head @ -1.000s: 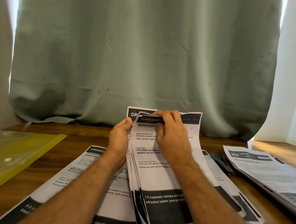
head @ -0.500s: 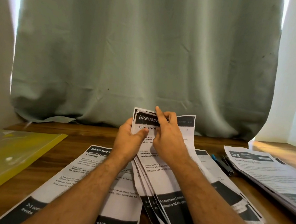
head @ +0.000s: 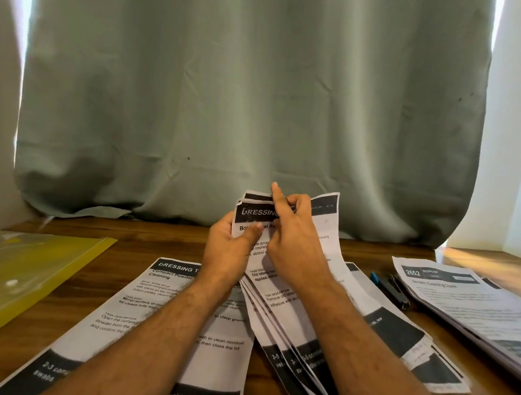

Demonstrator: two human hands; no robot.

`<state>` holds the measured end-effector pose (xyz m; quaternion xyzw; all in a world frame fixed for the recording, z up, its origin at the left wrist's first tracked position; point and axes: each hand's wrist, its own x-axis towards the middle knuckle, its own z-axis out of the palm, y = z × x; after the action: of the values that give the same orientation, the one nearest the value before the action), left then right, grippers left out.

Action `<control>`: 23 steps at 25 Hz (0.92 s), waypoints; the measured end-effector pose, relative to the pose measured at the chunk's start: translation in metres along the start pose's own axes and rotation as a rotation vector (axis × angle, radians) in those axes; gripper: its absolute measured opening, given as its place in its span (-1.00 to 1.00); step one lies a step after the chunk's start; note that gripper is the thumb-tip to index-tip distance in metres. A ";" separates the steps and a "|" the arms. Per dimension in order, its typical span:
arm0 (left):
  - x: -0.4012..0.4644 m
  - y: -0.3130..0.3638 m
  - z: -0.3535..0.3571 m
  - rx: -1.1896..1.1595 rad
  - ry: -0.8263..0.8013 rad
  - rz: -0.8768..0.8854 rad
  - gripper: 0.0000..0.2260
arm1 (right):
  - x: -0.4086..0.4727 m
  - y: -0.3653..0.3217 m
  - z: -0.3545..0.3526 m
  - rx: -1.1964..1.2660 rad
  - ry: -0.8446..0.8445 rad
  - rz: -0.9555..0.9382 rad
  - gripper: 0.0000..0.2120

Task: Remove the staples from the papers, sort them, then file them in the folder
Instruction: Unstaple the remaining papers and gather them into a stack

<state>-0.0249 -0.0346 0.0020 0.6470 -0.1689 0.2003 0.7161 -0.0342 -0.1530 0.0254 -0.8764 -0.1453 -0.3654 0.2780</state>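
both hands hold a fanned sheaf of papers (head: 277, 299) raised off the desk (head: 139, 233). the left hand (head: 231, 252) grips its upper left edge, thumb on the front sheet; the right hand (head: 294, 233) pinches the top, index finger raised. a loose sheet (head: 150, 311) lies under the left forearm, a yellow folder (head: 19, 278) far left, a stack of papers (head: 473, 303) and a blue-and-black tool (head: 389, 289) to the right.

Daylight leaks bright past curtain (head: 253, 100) edges, upper left and right; sun patch on tabletop (head: 483, 262) at right. Wide-angle bending at edges; print soft.
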 end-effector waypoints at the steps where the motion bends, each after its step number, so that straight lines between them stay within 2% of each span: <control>1: 0.000 0.001 0.000 -0.012 0.003 0.006 -0.88 | 0.001 0.000 0.000 0.005 0.000 0.006 -0.27; 7: -0.003 0.003 0.004 -0.001 -0.021 0.041 -0.85 | 0.000 0.000 -0.002 -0.025 0.002 -0.006 -0.30; 11: -0.003 0.004 0.005 -0.039 -0.018 0.028 -0.90 | 0.001 0.001 -0.007 -0.015 0.096 -0.040 -0.45; 14: -0.003 0.002 0.007 -0.059 -0.020 0.029 -0.92 | 0.002 0.002 -0.010 0.022 0.150 -0.014 -0.49; 20: -0.003 0.002 0.005 -0.024 -0.007 0.037 -0.91 | 0.003 0.003 -0.006 0.005 0.110 -0.003 -0.48; 23: -0.004 0.005 0.006 -0.038 -0.012 0.016 -0.90 | 0.003 0.003 -0.004 0.022 0.136 -0.022 -0.56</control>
<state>-0.0304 -0.0406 0.0048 0.6332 -0.1822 0.1991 0.7254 -0.0330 -0.1580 0.0288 -0.8449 -0.1397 -0.4254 0.2927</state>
